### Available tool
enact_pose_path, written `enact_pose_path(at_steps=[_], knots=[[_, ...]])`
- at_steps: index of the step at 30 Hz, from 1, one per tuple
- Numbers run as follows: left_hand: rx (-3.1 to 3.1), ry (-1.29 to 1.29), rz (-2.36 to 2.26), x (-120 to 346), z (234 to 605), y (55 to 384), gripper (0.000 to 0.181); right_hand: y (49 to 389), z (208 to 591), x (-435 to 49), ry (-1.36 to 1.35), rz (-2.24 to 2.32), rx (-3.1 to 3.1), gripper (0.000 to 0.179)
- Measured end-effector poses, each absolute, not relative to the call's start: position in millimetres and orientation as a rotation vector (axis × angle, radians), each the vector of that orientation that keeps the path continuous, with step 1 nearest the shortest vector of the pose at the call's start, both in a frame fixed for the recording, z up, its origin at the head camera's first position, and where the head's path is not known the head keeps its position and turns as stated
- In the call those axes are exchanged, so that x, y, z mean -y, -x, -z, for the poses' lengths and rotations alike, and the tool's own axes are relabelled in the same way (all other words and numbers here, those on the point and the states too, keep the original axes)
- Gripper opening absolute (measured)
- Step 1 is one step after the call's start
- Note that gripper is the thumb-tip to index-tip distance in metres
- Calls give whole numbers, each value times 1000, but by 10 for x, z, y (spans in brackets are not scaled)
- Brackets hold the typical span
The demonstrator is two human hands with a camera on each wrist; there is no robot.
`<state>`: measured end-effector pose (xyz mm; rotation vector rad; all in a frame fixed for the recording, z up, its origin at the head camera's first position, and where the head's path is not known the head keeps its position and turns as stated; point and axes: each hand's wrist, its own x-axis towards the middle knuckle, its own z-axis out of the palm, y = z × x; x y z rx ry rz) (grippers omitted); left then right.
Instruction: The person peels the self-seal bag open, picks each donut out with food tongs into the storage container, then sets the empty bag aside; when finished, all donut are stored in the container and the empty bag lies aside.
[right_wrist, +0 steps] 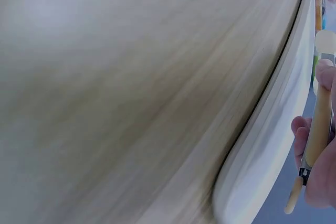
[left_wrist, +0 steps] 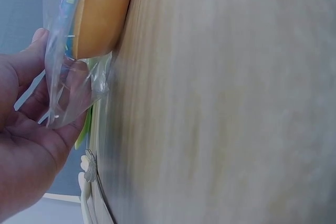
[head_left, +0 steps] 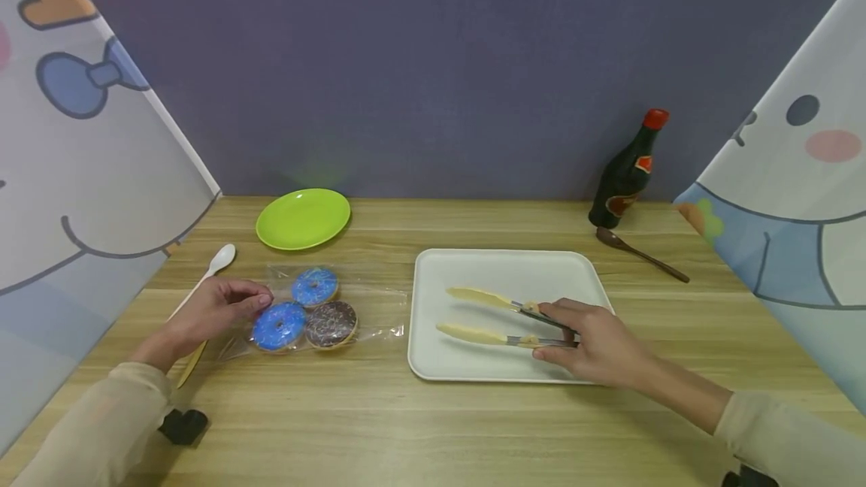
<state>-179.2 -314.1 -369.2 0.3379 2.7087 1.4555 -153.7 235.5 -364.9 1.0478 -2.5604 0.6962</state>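
Observation:
At the left, my left hand [head_left: 206, 314] pinches the near-left edge of a clear plastic bag [head_left: 382, 312] between thumb and fingers. Inside the bag lie two blue-iced donuts [head_left: 279, 325] and a chocolate-iced donut [head_left: 331, 323]. The left wrist view shows the thin plastic [left_wrist: 79, 95] in the fingers beside a donut's tan underside [left_wrist: 105, 11]. My right hand [head_left: 602, 344] grips metal tongs [head_left: 471, 334] with cream tips and handles. Their arms stand spread apart over the white tray [head_left: 433, 363], pointing left toward the donuts.
Behind the bag sits a green plate [head_left: 303, 220]. A white spoon [head_left: 222, 258] and a yellow-handled utensil [head_left: 192, 365] lie partly behind the left hand and arm. At the back right stand a dark bottle [head_left: 619, 183] and a brown wooden spoon [head_left: 643, 255]. Printed panels flank the table.

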Motion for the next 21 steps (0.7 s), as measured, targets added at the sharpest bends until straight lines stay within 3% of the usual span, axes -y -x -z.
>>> enact_pose_path(at_steps=[21], knots=[[-2695, -353, -1472, 3129, 3690, 1778, 23, 1821, 3632, -1668, -1182, -539, 2623, 50]])
